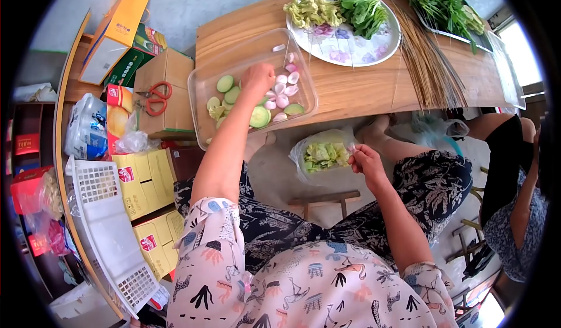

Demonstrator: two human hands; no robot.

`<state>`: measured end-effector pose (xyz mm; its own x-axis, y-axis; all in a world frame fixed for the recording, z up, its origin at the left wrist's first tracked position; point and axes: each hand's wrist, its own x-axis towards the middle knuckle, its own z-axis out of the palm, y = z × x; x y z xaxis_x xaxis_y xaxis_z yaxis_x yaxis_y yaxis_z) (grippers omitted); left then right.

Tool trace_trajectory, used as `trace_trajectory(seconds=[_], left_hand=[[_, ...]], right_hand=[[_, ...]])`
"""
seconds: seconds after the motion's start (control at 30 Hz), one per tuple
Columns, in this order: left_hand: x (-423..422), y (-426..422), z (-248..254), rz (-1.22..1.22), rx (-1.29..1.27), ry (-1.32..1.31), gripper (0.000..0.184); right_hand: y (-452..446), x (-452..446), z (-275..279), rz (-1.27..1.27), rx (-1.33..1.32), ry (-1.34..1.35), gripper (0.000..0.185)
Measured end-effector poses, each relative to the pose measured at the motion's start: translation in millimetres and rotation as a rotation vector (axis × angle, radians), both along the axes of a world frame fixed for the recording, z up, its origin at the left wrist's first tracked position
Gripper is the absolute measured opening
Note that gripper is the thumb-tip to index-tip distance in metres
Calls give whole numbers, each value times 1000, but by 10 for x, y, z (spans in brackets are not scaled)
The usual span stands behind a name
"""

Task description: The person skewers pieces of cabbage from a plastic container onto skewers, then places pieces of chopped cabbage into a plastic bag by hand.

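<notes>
My left hand is over the clear plastic tub, its fingers curled down; what they hold, if anything, is hidden. Sliced green rounds and pink-white onion pieces lie in the tub around it. Lower and to the right, my right hand pinches the edge of a clear plastic bag. Pale green leafy pieces fill the bag, which hangs above the floor between my legs.
An oval plate with leafy greens, thin sticks and a tray of greens are on the wooden table. Boxes, orange scissors and a white basket stand left. Another person sits right.
</notes>
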<state>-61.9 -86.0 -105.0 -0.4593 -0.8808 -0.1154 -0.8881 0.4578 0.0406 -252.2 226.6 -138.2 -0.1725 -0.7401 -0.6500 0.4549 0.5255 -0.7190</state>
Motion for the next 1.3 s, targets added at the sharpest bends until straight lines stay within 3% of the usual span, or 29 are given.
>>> trace_trajectory(seconds=[0.07, 0.1, 0.17, 0.2, 0.27, 0.5, 0.57, 0.7, 0.73, 0.77, 0.83, 0.87, 0.93, 0.97, 1.07, 1.13, 1.17, 1.23, 1.3], left_hand=[[138, -15, 27, 91, 228, 370, 11], [206, -8, 32, 87, 227, 369, 11], [365, 39, 40, 364, 821, 1094, 15], [417, 109, 93, 367, 814, 1093, 15], [519, 307, 265, 331, 1128, 1488, 14], [416, 1291, 430, 264, 1343, 1746, 21], [310, 1658, 281, 362, 1519, 1713, 13], [120, 2184, -574, 789, 1700, 1447, 15], [112, 2236, -840, 799, 1716, 1448, 27], [75, 2252, -896, 773, 1731, 1445, 27], [-137, 2290, -938, 1042, 1642, 1314, 51], [-163, 2305, -1050, 919, 1725, 1289, 69], [-234, 2286, -1024, 906, 1655, 1053, 73], [-187, 2267, -1291, 935, 1543, 1019, 74], [-154, 2332, -1074, 772, 1224, 1056, 59], [163, 2182, -1564, 503, 936, 960, 40], [223, 2221, -1523, 488, 940, 961, 40], [368, 2288, -1398, 333, 146, 390, 28], [474, 2317, -1420, 373, 202, 285, 29]], right_hand=[[6, -3, -2, -14, -6, 15, 13], [10, -6, -2, -18, -7, 14, 13], [6, 2, -2, -9, -21, 14, 13], [-1, 9, -13, -4, -25, 11, 13], [-11, 20, -47, 4, -5, 9, 13], [41, -6, -99, -17, -26, 18, 13], [26, -15, -105, -14, -38, 42, 13], [48, -11, -98, 3, -34, 28, 13], [54, 0, -125, 6, -31, 31, 12], [50, -10, -152, -3, -31, 42, 12], [40, -7, -191, 7, -14, 99, 10], [64, -7, -312, -7, -81, 92, 9], [35, 54, -423, -87, -83, 161, 15], [28, 32, -475, -87, -65, 89, 16], [41, 43, -354, -113, -72, 54, 16], [48, 59, -327, -123, -76, 61, 16], [50, 44, -306, -115, -74, 56, 17], [48, 37, -275, -119, -72, 51, 17], [60, 44, -246, -92, -71, 32, 19]])
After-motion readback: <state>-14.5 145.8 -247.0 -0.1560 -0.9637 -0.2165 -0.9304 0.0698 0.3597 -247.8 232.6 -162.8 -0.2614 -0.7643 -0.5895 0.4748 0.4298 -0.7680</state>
